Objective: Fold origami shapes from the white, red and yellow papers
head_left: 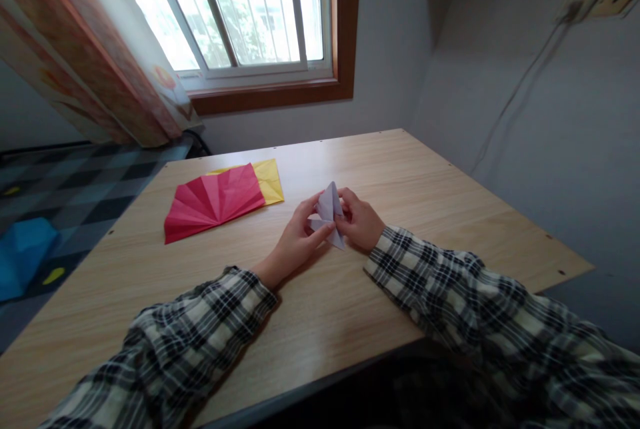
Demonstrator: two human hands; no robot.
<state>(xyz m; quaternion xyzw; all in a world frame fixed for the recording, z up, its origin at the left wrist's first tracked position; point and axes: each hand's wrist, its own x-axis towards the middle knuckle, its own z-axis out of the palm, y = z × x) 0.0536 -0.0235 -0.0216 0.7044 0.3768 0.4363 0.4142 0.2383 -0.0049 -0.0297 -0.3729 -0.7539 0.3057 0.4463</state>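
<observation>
Folded paper: pale lavender origami piece (330,210), creased to an upright point, held just above the wooden surface (400,176).
Left hand (295,242): grip pinching its lower edge.
Right hand (361,221): fingers closed on its right side.
Writing: none legible.

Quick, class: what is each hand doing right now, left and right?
Left hand: closed on the folded pale paper piece, pinching its lower edge.
Right hand: closed on the same paper piece from the other side.
</observation>
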